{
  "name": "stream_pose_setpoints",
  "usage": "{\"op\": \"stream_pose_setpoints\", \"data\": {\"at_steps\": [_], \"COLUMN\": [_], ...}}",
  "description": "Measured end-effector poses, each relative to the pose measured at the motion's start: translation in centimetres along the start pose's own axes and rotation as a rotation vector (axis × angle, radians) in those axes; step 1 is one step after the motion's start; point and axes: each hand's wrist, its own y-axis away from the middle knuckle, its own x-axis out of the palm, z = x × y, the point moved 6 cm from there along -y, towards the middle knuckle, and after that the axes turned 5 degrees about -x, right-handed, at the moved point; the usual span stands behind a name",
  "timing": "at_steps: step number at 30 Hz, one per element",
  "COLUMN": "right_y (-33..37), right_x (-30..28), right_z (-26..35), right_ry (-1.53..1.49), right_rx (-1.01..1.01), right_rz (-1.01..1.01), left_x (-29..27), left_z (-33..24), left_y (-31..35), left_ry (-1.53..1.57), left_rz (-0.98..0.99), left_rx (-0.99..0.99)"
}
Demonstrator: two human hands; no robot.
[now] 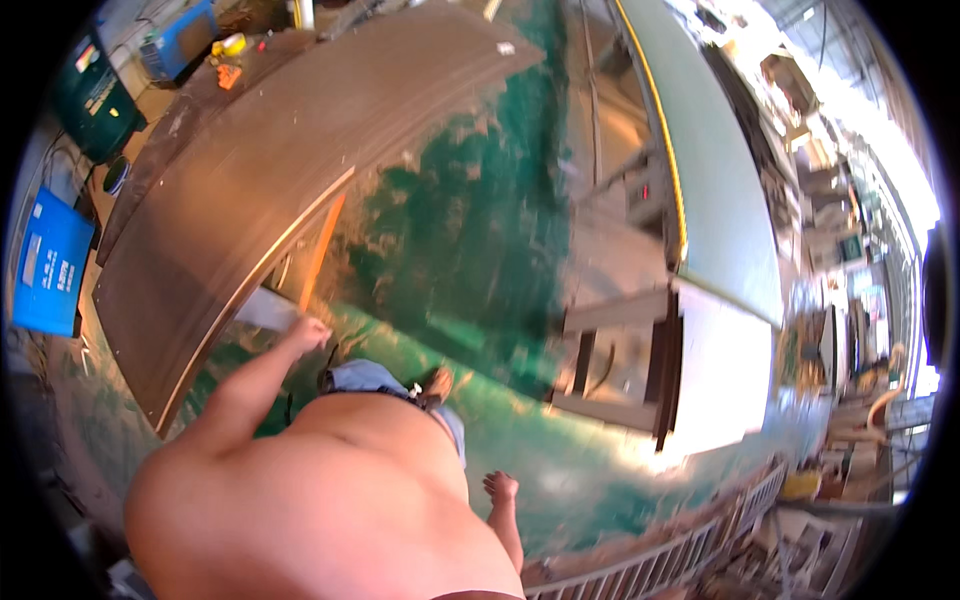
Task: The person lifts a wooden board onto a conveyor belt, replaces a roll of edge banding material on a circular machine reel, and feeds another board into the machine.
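My left hand (311,332) hangs in front of my left hip, its fingers curled in and nothing visible in them. It is nearest to the long edge of a large flat brown panel (250,180), and does not appear to touch it. That panel lies level at the left, spread over a work table. Out to my right, low over the green floor, is my right hand (502,487). Its fingers are somewhat apart and hold nothing I can see. Below the panel's edge an orange bar (322,252) slants down to the floor.
At the right runs a long machine table (705,150) with a grey-green top and yellow edge, its pale end section (725,375) nearest me. A slatted metal rail (665,548) lies at the lower right. Blue boxes (55,265) and a dark green bin (95,100) stand beyond the panel.
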Motion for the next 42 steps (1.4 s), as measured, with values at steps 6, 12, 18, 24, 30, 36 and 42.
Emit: {"op": "stream_pose_setpoints", "data": {"at_steps": [6, 12, 18, 24, 30, 36, 42], "right_y": [-15.4, -13.3, -12.4, -12.3, -11.7, -11.8, -11.0], "right_x": [4.3, 24.4, 40.5, 53.4, 63.3, 66.9, 71.0], "right_z": [34.0, 60.6, 74.6, 88.8, 95.5, 98.7, 101.7], "right_ry": [0.238, 0.178, 0.336, 0.148, -0.190, 0.001, 0.012], "right_rx": [-0.671, -0.699, -0.743, -0.680, -0.725, -0.760, -0.753], "right_rz": [0.144, 0.397, 0.661, 0.658, 0.659, 0.773, 0.845], "left_x": [-0.2, -2.1, -3.7, -3.6, -1.0, 6.7, 13.5], "left_z": [-8.1, -16.0, -13.8, -14.1, -13.0, -15.8, -18.5], "left_y": [2.2, 1.1, -2.8, -2.5, -2.8, -0.7, 0.2], "left_ry": [0.849, 1.995, 2.183, 2.171, 2.104, 2.132, 2.253], "left_rz": [-0.083, -0.395, -0.938, -1.283, -1.421, -1.676, -1.820], "left_rx": [-0.011, 0.254, 0.221, 0.222, 0.093, 0.011, -0.242]}}
